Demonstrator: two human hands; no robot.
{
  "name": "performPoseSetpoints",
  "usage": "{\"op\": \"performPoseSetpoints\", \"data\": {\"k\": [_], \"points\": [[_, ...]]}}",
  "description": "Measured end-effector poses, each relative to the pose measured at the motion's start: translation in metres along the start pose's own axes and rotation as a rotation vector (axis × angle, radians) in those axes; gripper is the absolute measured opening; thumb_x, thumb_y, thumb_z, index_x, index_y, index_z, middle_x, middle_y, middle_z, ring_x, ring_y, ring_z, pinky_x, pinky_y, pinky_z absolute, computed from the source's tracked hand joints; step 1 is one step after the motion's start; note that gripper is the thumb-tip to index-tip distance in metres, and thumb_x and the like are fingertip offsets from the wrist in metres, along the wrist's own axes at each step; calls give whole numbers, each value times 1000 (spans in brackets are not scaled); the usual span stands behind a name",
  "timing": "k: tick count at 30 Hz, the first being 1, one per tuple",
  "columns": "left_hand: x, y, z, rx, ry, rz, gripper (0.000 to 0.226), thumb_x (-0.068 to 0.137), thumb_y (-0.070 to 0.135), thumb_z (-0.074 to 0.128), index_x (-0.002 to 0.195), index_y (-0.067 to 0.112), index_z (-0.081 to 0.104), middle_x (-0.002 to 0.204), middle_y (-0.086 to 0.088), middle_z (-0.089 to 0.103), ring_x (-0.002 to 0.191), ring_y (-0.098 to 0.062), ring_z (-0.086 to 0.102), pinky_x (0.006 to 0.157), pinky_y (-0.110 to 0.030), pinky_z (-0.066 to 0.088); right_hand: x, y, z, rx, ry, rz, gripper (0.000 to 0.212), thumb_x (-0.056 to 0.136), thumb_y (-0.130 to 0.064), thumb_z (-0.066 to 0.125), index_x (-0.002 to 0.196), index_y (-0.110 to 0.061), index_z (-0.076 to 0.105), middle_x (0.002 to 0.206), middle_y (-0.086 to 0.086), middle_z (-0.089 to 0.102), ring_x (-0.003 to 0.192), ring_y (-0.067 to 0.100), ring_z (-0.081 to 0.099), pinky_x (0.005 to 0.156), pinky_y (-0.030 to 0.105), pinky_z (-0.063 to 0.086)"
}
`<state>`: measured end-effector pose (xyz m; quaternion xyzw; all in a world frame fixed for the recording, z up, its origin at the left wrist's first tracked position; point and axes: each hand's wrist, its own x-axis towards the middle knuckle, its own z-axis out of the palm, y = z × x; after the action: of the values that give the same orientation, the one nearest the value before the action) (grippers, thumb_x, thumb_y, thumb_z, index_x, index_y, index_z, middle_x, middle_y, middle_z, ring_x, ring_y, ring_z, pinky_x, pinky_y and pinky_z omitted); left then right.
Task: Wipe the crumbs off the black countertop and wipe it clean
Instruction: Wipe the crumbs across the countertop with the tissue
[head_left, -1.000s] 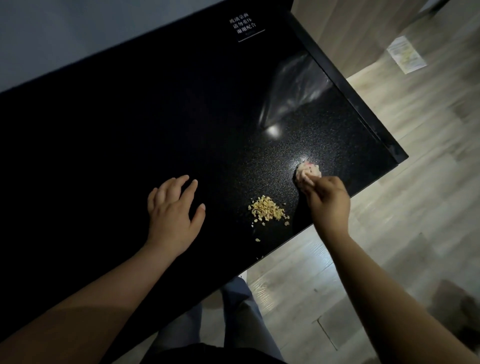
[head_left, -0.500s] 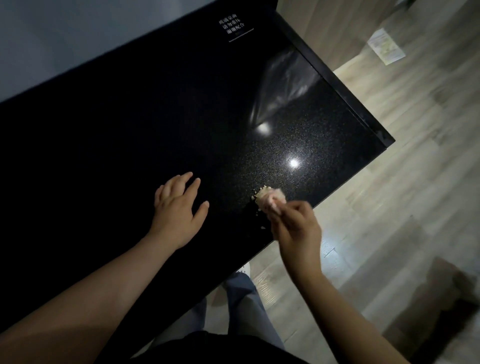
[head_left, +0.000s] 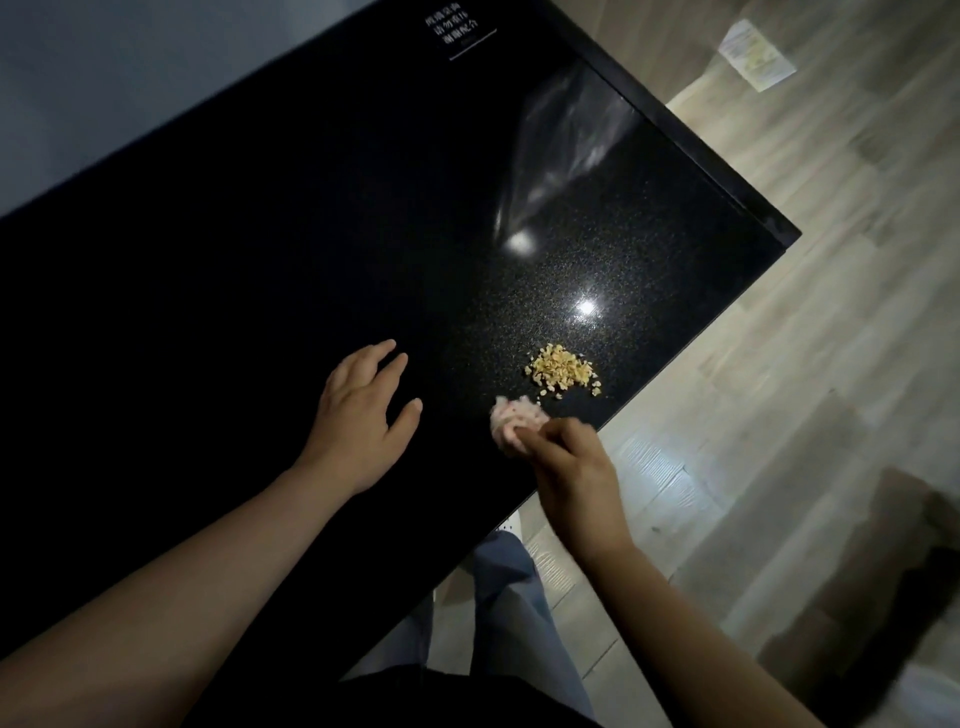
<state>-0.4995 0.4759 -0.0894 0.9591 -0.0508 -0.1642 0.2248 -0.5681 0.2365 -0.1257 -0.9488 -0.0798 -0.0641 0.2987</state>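
R hand (head_left: 571, 467) pinches wad (head_left: 511, 423) just beside crumbs (head_left: 561, 369); L hand (head_left: 358, 415) flat, empty, on desk (head_left: 260, 260). Risk: crumbs near edge, so a fast swipe could fling them onto floor (head_left: 779, 415).

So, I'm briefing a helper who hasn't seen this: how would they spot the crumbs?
Find the black countertop, then its edge by the wooden floor. Just beyond the pink cloth in the right hand lie the crumbs, the only yellow heap.

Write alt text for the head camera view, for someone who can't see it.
A right hand holds a crumpled pink cloth on a black countertop, beside a pile of crumbs. The left hand rests open nearby.
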Motion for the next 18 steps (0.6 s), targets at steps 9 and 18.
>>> {"op": "performPoseSetpoints", "data": {"k": [9,18], "points": [[-3,-2,-1,-7,-28,-5,59,95,43,43,147,17,31,156,7,14,144,-13,6,117,-38,16,52,34,-25,-18,6,69,21,82,-7,73,103,-13,74,92,7,59,84,30,57,71,30,46],[-13,9,-11,-138,17,-37,45,94,29,52,137,16,48,146,7,36,136,-10,25,109,-27,30,34,-8,-52,188,22,67,23,80,-17,71,102,-14,75,88,2,59,80,15,58,71,16,44]]}}
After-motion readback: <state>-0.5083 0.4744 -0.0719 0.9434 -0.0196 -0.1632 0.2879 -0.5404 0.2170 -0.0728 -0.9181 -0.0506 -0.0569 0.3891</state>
